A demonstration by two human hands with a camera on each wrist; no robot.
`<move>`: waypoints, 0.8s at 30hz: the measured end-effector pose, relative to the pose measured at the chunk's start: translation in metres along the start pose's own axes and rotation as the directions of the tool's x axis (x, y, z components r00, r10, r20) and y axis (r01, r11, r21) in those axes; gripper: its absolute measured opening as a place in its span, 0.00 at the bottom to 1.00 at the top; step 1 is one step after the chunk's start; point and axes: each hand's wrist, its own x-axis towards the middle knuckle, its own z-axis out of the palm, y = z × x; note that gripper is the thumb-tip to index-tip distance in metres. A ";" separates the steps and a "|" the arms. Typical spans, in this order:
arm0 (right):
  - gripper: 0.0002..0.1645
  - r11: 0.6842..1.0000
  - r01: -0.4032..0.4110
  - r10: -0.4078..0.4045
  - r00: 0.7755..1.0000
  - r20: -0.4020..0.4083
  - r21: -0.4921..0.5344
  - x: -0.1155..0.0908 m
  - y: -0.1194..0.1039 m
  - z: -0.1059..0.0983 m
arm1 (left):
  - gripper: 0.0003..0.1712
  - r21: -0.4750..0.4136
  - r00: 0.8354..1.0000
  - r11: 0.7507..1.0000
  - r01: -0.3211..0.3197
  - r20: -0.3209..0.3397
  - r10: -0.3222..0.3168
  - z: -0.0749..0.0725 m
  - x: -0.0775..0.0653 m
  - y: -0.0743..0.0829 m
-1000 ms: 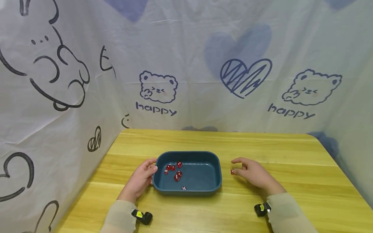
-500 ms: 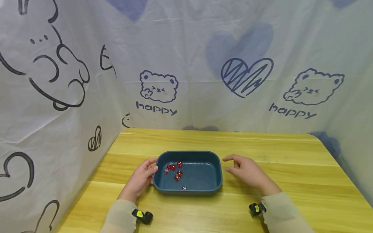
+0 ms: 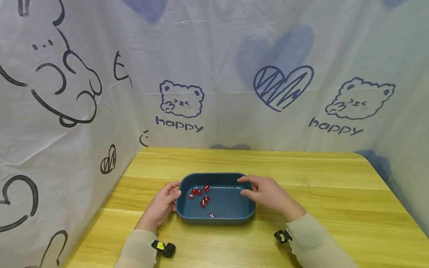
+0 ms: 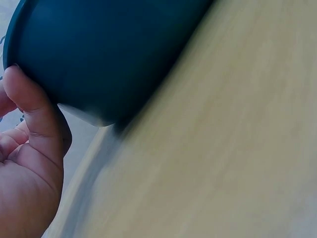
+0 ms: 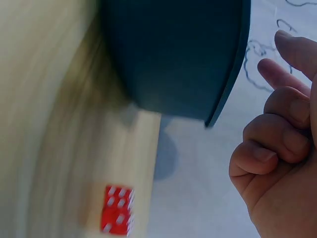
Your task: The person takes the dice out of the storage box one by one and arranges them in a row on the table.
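Observation:
A dark teal rectangular tray [image 3: 231, 219] stands on the table with several red dice [image 3: 203, 203] towards its left side. One more die [image 3: 212, 215] lies close to its front wall. My left hand [image 3: 161, 208] holds the tray's left end, thumb at the rim. Over the right rim hovers my right hand [image 3: 269, 195], thumb and index finger stretched apart with nothing between them. In the right wrist view its other fingers [image 5: 277, 131] curl towards the palm, whose inside is hidden. A red die with white pips [image 5: 117, 209] rests on the table, hidden behind the hand in the head view.
The yellow wood-grain table [image 3: 301, 167] reaches back to a white cloth [image 3: 228, 119] printed with hearts and bears. The same kind of cloth hangs along the left and right sides. Each wrist carries a small black camera [image 3: 163, 248].
My right hand has moved left from beside the die on the table to over the tray's right rim. The left hand and the dice in the tray stay put.

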 end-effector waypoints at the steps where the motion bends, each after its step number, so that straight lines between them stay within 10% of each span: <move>1: 0.24 1.000 0.016 -0.016 1.000 0.002 -0.002 0.002 -0.004 0.001 | 0.26 0.000 1.000 1.000 0.000 -0.004 0.000 0.000 0.000 0.000; 24: 0.24 0.966 0.159 -0.126 0.978 0.164 -0.202 0.056 -0.064 0.057 | 0.25 0.007 1.000 1.000 0.004 -0.007 -0.004 0.001 -0.001 0.002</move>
